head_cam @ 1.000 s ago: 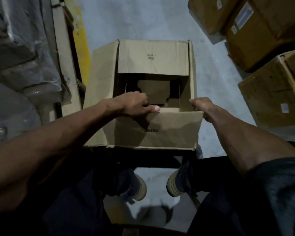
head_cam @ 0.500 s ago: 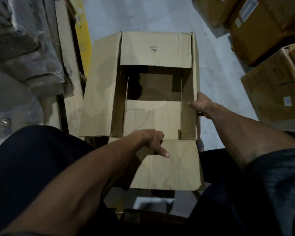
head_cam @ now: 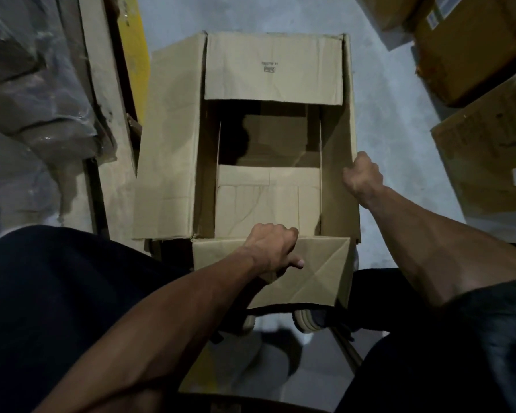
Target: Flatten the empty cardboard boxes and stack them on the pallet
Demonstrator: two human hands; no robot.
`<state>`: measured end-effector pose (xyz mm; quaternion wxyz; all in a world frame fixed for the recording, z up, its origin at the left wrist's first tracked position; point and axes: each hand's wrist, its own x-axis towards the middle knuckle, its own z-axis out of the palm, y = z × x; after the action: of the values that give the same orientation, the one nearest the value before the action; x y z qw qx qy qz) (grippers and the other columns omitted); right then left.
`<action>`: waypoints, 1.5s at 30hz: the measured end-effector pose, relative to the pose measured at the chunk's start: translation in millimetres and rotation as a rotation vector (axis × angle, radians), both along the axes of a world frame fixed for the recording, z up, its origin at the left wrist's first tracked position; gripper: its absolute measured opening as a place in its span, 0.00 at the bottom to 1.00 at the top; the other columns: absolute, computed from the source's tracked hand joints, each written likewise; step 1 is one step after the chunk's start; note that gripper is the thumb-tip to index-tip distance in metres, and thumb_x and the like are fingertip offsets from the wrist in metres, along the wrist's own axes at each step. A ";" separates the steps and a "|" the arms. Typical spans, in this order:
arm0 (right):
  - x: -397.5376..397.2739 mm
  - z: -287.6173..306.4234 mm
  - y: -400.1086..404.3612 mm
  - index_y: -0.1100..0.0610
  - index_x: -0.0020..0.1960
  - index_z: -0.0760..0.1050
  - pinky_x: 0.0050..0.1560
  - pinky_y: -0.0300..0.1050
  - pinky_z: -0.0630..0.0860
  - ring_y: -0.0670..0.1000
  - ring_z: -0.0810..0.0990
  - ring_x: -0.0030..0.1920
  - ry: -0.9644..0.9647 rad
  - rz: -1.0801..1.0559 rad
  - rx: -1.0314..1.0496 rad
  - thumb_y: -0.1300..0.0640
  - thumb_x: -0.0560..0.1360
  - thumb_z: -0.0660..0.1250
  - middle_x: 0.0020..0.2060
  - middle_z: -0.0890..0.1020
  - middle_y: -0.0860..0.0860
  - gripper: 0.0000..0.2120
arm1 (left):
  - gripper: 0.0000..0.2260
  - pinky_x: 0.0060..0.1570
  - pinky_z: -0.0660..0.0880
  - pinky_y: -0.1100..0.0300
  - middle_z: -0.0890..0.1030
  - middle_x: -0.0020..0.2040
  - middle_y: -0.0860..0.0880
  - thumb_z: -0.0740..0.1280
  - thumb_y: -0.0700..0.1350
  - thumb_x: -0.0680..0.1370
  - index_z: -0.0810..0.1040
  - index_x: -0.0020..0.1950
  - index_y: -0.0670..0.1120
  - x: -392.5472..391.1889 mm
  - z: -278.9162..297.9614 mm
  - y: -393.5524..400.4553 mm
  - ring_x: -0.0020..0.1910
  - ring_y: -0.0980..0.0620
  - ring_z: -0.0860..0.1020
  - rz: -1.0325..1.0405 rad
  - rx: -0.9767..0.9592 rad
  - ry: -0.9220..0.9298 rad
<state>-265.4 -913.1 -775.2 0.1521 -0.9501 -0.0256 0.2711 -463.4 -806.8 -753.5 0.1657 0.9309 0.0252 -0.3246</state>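
An open brown cardboard box (head_cam: 167, 144) stands on the grey floor in front of me, all its top flaps spread outward. My left hand (head_cam: 273, 248) is closed over the crease where the near flap (head_cam: 319, 272) meets the box, with the thumb on the flap. That flap hangs toward my legs. My right hand (head_cam: 362, 175) grips the outer edge of the right flap. Inside, the bottom flaps show, with a dark gap at the far end.
Sealed cardboard boxes (head_cam: 489, 162) stand at the right and top right. A plastic-wrapped load (head_cam: 33, 93) fills the left, with a cardboard sheet (head_cam: 102, 114) and a yellow bar (head_cam: 133, 52) beside it. My shoes (head_cam: 306, 321) are under the near flap.
The near flap, which stood up against the box wall, has been folded outward toward me. My left hand came back from the box opening to the near rim. My right hand stayed on the right edge.
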 end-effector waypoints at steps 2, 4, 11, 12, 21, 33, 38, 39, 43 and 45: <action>8.5 5.3 6.0 0.62 0.70 0.67 0.60 0.57 0.75 0.65 0.76 0.62 -0.048 -0.019 0.034 0.57 0.83 0.62 0.63 0.76 0.62 0.17 | 0.22 0.43 0.65 0.54 0.81 0.55 0.43 0.65 0.64 0.77 0.73 0.57 0.45 10.2 1.7 4.4 0.53 0.41 0.78 0.033 0.007 -0.039; 17.2 13.0 15.1 0.60 0.71 0.68 0.61 0.57 0.76 0.64 0.76 0.62 -0.045 -0.043 0.078 0.54 0.83 0.63 0.63 0.77 0.61 0.19 | 0.18 0.43 0.65 0.55 0.81 0.56 0.43 0.65 0.58 0.80 0.73 0.59 0.45 20.5 5.0 12.4 0.54 0.41 0.79 0.033 0.060 -0.093; 8.6 16.4 35.8 0.61 0.71 0.66 0.60 0.55 0.75 0.64 0.76 0.62 -0.025 0.034 0.011 0.61 0.82 0.61 0.64 0.75 0.62 0.18 | 0.10 0.40 0.64 0.55 0.81 0.55 0.42 0.60 0.48 0.82 0.70 0.61 0.45 8.0 -3.6 27.7 0.52 0.40 0.79 -0.065 0.173 -0.108; 6.7 15.5 34.9 0.61 0.71 0.65 0.59 0.54 0.74 0.64 0.75 0.63 -0.027 0.037 0.000 0.62 0.82 0.60 0.64 0.75 0.62 0.18 | 0.10 0.40 0.64 0.55 0.81 0.55 0.42 0.61 0.49 0.82 0.71 0.60 0.45 5.9 -3.3 25.0 0.52 0.40 0.79 -0.078 0.155 -0.112; -22.3 23.0 26.8 0.60 0.72 0.64 0.59 0.53 0.73 0.65 0.74 0.64 0.005 0.061 -0.050 0.64 0.80 0.62 0.65 0.75 0.62 0.21 | 0.20 0.44 0.72 0.54 0.82 0.51 0.44 0.60 0.63 0.80 0.75 0.57 0.47 -13.1 -4.0 20.2 0.49 0.42 0.80 -0.017 -0.003 -0.011; 29.9 25.2 59.0 0.60 0.71 0.67 0.50 0.45 0.67 0.63 0.75 0.63 0.004 -0.044 0.063 0.59 0.81 0.62 0.64 0.76 0.60 0.19 | 0.15 0.55 0.80 0.46 0.84 0.45 0.47 0.68 0.58 0.78 0.81 0.46 0.46 84.7 -9.9 116.2 0.48 0.47 0.83 1.221 -0.597 -0.246; 57.9 13.2 81.9 0.61 0.72 0.65 0.53 0.48 0.70 0.64 0.75 0.64 0.040 -0.057 0.079 0.59 0.80 0.63 0.65 0.75 0.61 0.21 | 0.29 0.72 0.67 0.48 0.69 0.74 0.40 0.66 0.55 0.81 0.65 0.75 0.39 155.0 -6.6 147.7 0.71 0.43 0.71 1.924 -1.405 -0.201; 60.3 8.1 83.2 0.61 0.71 0.66 0.52 0.48 0.70 0.63 0.75 0.63 0.040 -0.056 0.076 0.58 0.81 0.62 0.64 0.76 0.61 0.20 | 0.30 0.73 0.65 0.48 0.66 0.76 0.40 0.66 0.53 0.81 0.63 0.76 0.39 166.5 -9.6 152.6 0.74 0.42 0.67 1.992 -1.514 -0.206; 61.8 -5.1 85.0 0.61 0.67 0.69 0.48 0.46 0.69 0.61 0.77 0.59 0.016 -0.058 0.098 0.61 0.81 0.63 0.59 0.77 0.60 0.16 | 0.07 0.60 0.75 0.48 0.79 0.64 0.42 0.67 0.44 0.81 0.78 0.54 0.40 198.6 -14.7 168.2 0.66 0.43 0.76 2.157 -1.730 -0.312; 62.4 -3.6 85.5 0.62 0.65 0.71 0.47 0.45 0.69 0.59 0.77 0.56 0.013 -0.029 0.086 0.63 0.80 0.63 0.57 0.78 0.59 0.14 | 0.03 0.53 0.77 0.48 0.81 0.62 0.41 0.65 0.39 0.82 0.77 0.51 0.40 205.7 -12.8 170.6 0.63 0.43 0.79 2.186 -1.726 -0.348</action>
<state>-203.0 -827.6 -778.8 0.1969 -0.9413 -0.0223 0.2734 -257.7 -636.2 -766.4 0.8445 0.0749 0.5018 0.1717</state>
